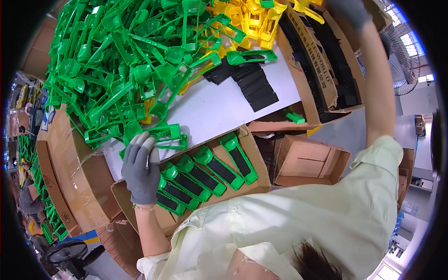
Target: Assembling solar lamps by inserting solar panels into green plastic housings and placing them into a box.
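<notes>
My left hand [141, 170], in a grey glove with pale fingertips, is closed over a green plastic frame [173, 143] at the front edge of the big pile of green plastic frames [126, 56]. The undersides of its fingers are hidden. Just below it, several green frames with black strips set in them [224, 170] lie in a row in an open cardboard box [259, 170]. My right arm stretches far to the upper right. There my right hand [352, 14], also gloved, is smeared and partly cut off, beside a box of black strips [338, 60]; its fingers cannot be made out.
Yellow plastic frames [247, 21] lie behind the green pile. Black strips [254, 84] rest on the white tabletop [205, 114]. An empty-looking carton [310, 161] stands at the right, a fan [396, 58] beyond my right arm. Another person [30, 198] is at far left.
</notes>
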`<state>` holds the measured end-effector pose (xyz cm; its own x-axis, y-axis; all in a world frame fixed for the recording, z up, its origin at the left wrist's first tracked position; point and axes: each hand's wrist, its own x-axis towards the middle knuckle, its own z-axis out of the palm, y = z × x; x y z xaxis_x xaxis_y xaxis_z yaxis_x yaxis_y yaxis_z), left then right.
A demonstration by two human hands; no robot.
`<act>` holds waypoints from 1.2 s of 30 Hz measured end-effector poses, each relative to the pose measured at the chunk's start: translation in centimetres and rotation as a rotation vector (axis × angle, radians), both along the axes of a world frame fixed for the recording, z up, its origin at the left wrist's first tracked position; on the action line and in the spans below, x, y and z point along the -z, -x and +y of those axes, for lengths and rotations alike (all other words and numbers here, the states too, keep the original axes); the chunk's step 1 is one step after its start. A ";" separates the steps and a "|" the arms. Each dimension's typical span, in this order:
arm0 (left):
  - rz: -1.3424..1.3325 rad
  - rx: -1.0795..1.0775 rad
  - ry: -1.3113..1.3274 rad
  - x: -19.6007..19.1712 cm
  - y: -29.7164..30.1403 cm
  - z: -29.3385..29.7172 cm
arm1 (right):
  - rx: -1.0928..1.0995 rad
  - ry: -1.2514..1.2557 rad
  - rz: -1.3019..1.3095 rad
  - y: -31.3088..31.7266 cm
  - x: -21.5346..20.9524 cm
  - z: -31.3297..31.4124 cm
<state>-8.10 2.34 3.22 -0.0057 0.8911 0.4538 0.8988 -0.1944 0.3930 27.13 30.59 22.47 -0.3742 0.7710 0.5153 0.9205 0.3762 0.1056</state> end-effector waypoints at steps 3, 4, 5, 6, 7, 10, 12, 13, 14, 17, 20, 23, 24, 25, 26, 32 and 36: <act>0.009 -0.008 -0.012 -0.1 0.3 0.2 | -0.028 -0.075 -0.033 0.7 -0.1 2.0; -0.011 -0.023 -0.009 -0.1 0.5 0.1 | -0.090 -0.042 -0.073 1.7 1.1 1.6; -0.031 -0.033 -0.006 0.0 0.5 0.1 | -0.079 0.180 -0.096 2.1 2.7 0.2; -0.013 -0.074 0.009 -0.1 0.7 -0.2 | -0.118 0.400 -0.154 3.8 6.0 0.6; -0.089 -0.010 -0.004 -0.3 0.4 0.6 | -0.142 0.281 -0.138 1.8 11.8 1.9; -0.160 0.098 -0.032 -1.0 -0.9 3.7 | -0.028 0.552 -0.346 1.7 20.2 -0.3; -0.166 0.211 -0.067 -1.4 -2.2 5.3 | 0.056 0.518 -0.278 1.6 23.3 -1.8; -0.195 0.265 -0.085 -1.5 -3.2 6.0 | 0.075 0.495 -0.252 0.8 24.6 -1.7; -0.197 0.272 -0.080 -1.4 -4.1 6.3 | 0.092 0.475 -0.225 0.3 25.1 -1.8; -0.640 0.309 0.222 0.2 -6.0 6.3 | -0.126 0.234 0.045 -0.8 24.0 -3.3; -1.408 0.188 0.597 0.2 -7.2 6.0 | -0.318 0.256 0.194 2.1 19.7 -8.7; -1.747 0.227 0.762 0.9 -7.4 5.7 | -0.553 0.299 -0.008 3.5 20.3 -13.6; -1.905 0.309 0.787 1.2 -7.5 5.0 | -0.613 0.300 -0.082 3.8 20.7 -15.0; -1.716 0.267 0.810 1.5 -7.5 4.7 | -0.676 0.340 -0.052 3.9 21.1 -15.7; -1.719 0.269 0.809 1.8 -7.3 4.1 | -0.675 0.341 -0.056 3.8 20.7 -15.8; -1.713 0.053 0.817 2.7 -5.5 1.2 | -0.091 0.727 0.575 1.0 22.4 -6.9; -1.704 0.029 0.758 2.4 -5.6 0.2 | 0.040 0.631 0.250 2.3 23.6 -0.4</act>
